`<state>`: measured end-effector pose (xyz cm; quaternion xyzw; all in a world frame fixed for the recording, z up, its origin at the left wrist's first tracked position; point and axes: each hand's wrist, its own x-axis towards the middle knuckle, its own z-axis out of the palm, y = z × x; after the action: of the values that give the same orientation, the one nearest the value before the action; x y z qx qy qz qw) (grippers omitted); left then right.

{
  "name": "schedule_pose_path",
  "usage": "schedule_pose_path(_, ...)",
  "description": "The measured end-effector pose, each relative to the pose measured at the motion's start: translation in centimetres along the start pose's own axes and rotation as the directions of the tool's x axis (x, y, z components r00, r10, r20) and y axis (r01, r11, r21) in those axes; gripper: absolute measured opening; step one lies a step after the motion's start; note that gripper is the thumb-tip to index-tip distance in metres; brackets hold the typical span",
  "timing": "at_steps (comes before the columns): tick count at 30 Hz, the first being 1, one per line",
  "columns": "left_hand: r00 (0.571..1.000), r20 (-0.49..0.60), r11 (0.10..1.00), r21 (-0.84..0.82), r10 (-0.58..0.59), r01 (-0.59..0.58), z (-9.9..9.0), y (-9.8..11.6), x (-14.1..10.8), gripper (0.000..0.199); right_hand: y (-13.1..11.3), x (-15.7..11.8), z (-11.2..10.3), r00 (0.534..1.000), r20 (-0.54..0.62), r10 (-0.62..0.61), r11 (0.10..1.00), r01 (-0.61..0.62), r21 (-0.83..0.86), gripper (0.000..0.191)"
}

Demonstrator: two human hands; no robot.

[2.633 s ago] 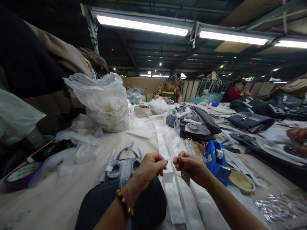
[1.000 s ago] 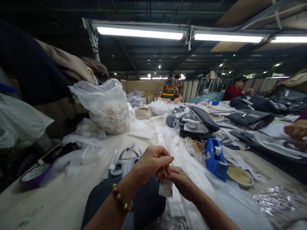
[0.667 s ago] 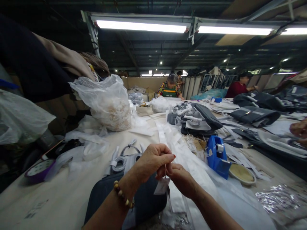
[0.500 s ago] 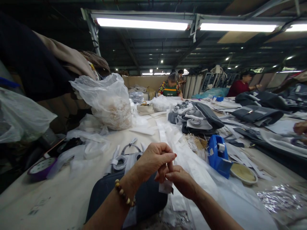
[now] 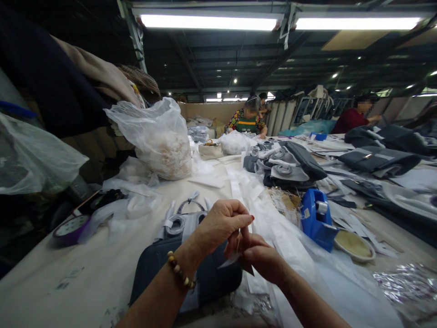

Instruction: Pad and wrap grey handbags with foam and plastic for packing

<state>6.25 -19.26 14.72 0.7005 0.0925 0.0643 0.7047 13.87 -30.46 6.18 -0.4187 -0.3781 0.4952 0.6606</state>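
Observation:
My left hand, with a beaded bracelet on its wrist, is pinched closed on a thin tag string. Just to its right, my right hand is closed with its fingertips on the hang tag, one white piece and one brownish piece showing below. The fingers partly hide the string. Under both hands lies a dark blue-grey bag with a pale wrapped strip around it. A coiled grey strap rests at its far edge.
A blue tape dispenser stands to the right, beside a heap of strings and a round dish. Stacked dark bags lie behind. A clear plastic sack stands at left, a purple tape roll nearer. Co-workers sit across the table.
The hang tag has turned and fanned out, so its brownish piece now shows beside the white one. Both hands stay close together. The view has shifted slightly.

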Motion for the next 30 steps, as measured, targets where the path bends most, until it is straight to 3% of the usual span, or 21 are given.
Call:
schedule_pose_path(7,0.997,-0.066,0.999,0.030,0.029,-0.027,-0.2,0.2,-0.2,0.016,1.5,0.2,-0.1,1.000,0.012,0.028,0.993,-0.026,-0.114,0.021)
schedule_pose_path(12,0.994,-0.098,0.999,0.018,0.047,-0.045,-0.5,0.2,-0.7,0.015,2.2,-0.4,0.1,0.996,0.022,0.081,0.948,-0.071,-0.310,0.022)
schedule_pose_path(14,0.996,-0.083,1.000,0.020,0.010,-0.009,-0.6,-0.2,-1.0,0.013,1.8,-0.7,-0.2,0.999,0.012,0.049,0.922,-0.040,-0.386,0.020)
schedule_pose_path(18,0.998,-0.042,0.998,0.017,-0.054,0.054,-0.6,-1.8,-1.5,0.008,0.7,-0.6,-0.7,1.000,-0.001,-0.007,0.963,0.006,-0.271,0.026)
schedule_pose_path(21,0.989,-0.150,0.998,0.051,-0.016,0.023,-1.3,-3.2,-1.5,0.005,0.6,0.2,-0.7,0.994,0.015,0.107,0.987,-0.105,-0.120,0.027)
schedule_pose_path(23,0.967,-0.256,0.998,0.065,0.010,0.007,-2.2,-4.1,-1.3,0.007,0.9,1.1,-0.7,0.981,-0.038,0.192,0.978,-0.194,-0.075,0.033)
schedule_pose_path(27,0.900,-0.433,0.999,-0.017,-0.045,0.041,-4.5,-5.9,-0.4,0.012,0.9,4.2,-1.4,0.946,-0.188,0.263,0.943,-0.294,-0.156,0.040)
schedule_pose_path(30,0.832,-0.547,0.994,-0.095,-0.092,0.048,-6.5,-7.3,0.9,0.013,-0.4,7.5,-2.1,0.944,-0.183,0.273,0.920,-0.312,-0.236,0.040)
